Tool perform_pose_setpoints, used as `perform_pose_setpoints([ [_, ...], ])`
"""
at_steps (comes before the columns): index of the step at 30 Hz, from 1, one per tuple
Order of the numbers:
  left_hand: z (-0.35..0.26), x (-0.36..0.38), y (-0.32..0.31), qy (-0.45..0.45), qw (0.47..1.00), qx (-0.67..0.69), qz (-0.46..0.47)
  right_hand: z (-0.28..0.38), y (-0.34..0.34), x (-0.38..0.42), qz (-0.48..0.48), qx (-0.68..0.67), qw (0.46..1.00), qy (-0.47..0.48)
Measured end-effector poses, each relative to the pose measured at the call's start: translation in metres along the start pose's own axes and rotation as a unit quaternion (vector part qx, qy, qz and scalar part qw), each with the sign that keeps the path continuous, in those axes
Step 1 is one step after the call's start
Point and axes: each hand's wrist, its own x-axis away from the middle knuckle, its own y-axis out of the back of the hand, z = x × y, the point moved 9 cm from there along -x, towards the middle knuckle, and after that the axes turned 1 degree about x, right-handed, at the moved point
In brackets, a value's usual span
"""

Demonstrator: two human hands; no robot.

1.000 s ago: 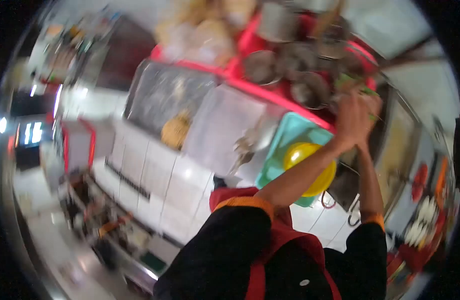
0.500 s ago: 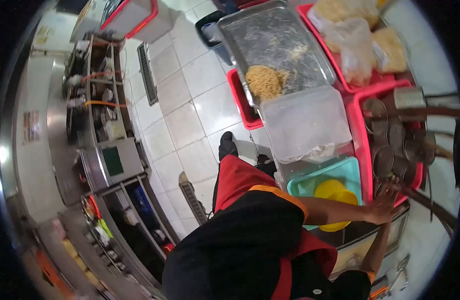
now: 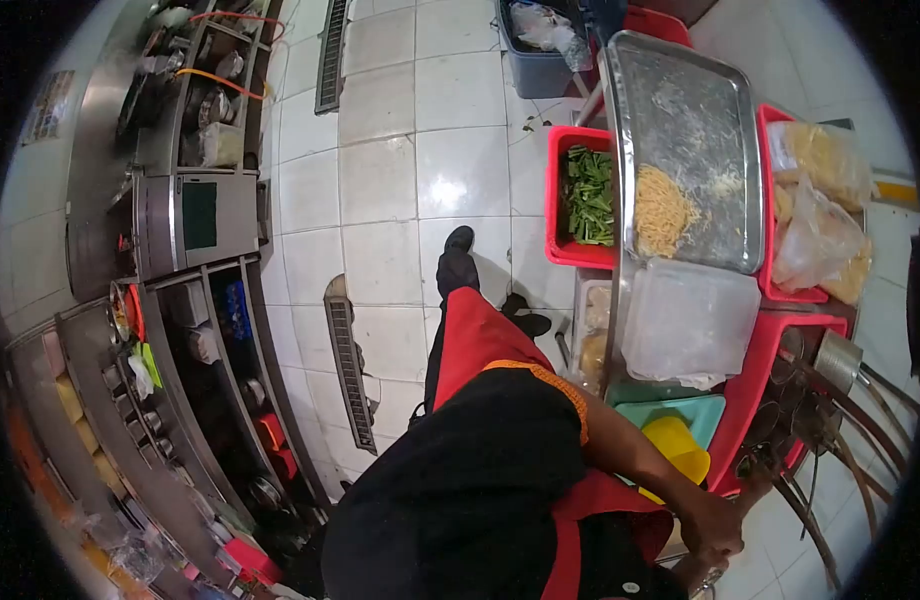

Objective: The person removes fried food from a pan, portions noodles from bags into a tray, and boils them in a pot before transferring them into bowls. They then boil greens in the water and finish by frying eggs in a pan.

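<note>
My left hand (image 3: 713, 527) reaches across to the right and folds its fingers over my right wrist, with the two hands overlapping. Past it, my right hand (image 3: 755, 492) extends beside the near corner of a red bin; its fingers are small and partly hidden in this view. Several long-handled metal scoops (image 3: 837, 355) stand in the red bin (image 3: 728, 452), their brown handles leaning out to the right. Close to my left forearm is a yellow bowl (image 3: 677, 450), set in a turquoise tub (image 3: 702, 412).
A metal tray (image 3: 695, 110) carries a heap of noodles (image 3: 663, 212). Beside it lies a translucent lid (image 3: 688, 318). Cut greens (image 3: 590, 195) fill a red basin, and bagged food (image 3: 815, 240) sits at the far right. Drain grates (image 3: 348, 370) cross the tiled floor; steel shelving (image 3: 215, 265) lines the left.
The view has turned, so the tray and bins now appear farther right and the greens show. Both hands have drawn lower in the view, toward the near corner of the red bin.
</note>
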Motion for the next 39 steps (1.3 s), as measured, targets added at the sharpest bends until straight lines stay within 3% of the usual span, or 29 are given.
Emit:
perform_pose_setpoints([
  [1,-0.021,0.009,0.007,-0.07,0.996,-0.055,-0.001,0.004,-0.002,-0.005,0.004,0.011,1.0,-0.001],
  [4,-0.044,0.044,0.037,-0.042,0.998,-0.047,0.03,0.027,-0.009,-0.03,0.011,0.036,0.999,0.022],
  [7,-0.061,0.091,0.09,-0.069,0.994,-0.048,-0.063,0.051,-0.009,-0.046,0.013,0.059,0.996,0.058],
  [8,-0.066,0.106,0.111,-0.021,0.993,-0.05,-0.105,0.056,-0.005,-0.044,0.008,0.072,0.995,0.064],
  [9,-0.073,0.12,0.131,-0.063,0.985,-0.013,-0.159,0.065,-0.001,-0.046,0.003,0.096,0.993,0.073],
  [10,-0.074,0.132,0.141,-0.063,0.988,-0.079,-0.118,0.059,0.013,-0.042,-0.004,0.128,0.989,0.07],
  [11,-0.076,0.143,0.156,-0.05,0.984,-0.099,-0.142,0.057,0.033,-0.05,-0.009,0.162,0.984,0.075],
  [12,-0.064,0.162,0.167,0.025,0.988,-0.089,-0.124,0.043,0.056,-0.039,0.041,0.213,0.976,0.031],
  [13,-0.051,0.183,0.182,0.106,0.983,-0.089,-0.123,0.038,0.096,-0.013,-0.228,-0.04,0.963,0.141],
  [14,-0.073,0.199,0.208,0.049,0.956,-0.206,-0.204,0.05,0.118,0.011,-0.251,0.014,0.965,0.081],
  [15,-0.054,0.229,0.231,0.132,0.941,-0.201,-0.239,0.073,0.139,0.029,-0.262,0.06,0.963,0.025],
  [17,-0.04,0.252,0.255,0.18,0.918,-0.216,-0.28,0.086,0.163,0.046,-0.321,-0.14,0.932,0.089],
  [20,-0.037,0.22,0.231,0.178,0.923,-0.246,-0.235,0.12,0.175,0.046,-0.324,-0.151,0.918,0.172],
  [22,-0.046,0.179,0.19,0.14,0.94,-0.263,-0.169,0.079,0.187,0.027,-0.267,-0.208,0.941,0.028],
  [23,-0.044,0.172,0.179,0.133,0.942,-0.273,-0.14,0.07,0.188,0.015,-0.275,-0.215,0.937,0.032],
  [25,-0.042,0.16,0.16,0.145,0.947,-0.242,-0.151,0.047,0.202,0.002,-0.378,-0.082,0.922,-0.018],
  [27,-0.035,0.158,0.143,0.154,0.947,-0.252,-0.122,0.048,0.197,-0.001,-0.363,-0.136,0.921,-0.038],
  [29,-0.038,0.158,0.134,0.142,0.944,-0.28,-0.099,0.092,0.204,0.008,-0.4,-0.033,0.913,0.07],
  [30,-0.031,0.16,0.134,0.148,0.947,-0.263,-0.114,0.127,0.202,0.024,-0.439,-0.013,0.878,0.191],
  [31,-0.025,0.168,0.134,0.162,0.948,-0.245,-0.123,0.13,0.202,0.019,-0.436,-0.019,0.881,0.182],
  [33,-0.022,0.169,0.127,0.173,0.952,-0.235,-0.089,0.116,0.193,-0.022,-0.262,-0.155,0.942,0.14],
  [36,-0.016,0.16,0.117,0.181,0.956,-0.227,-0.025,0.127,0.19,-0.011,-0.274,-0.229,0.921,0.159],
  [39,-0.009,0.135,0.104,0.148,0.962,-0.223,0.047,0.137,0.198,0.022,-0.31,-0.198,0.918,0.147],
])
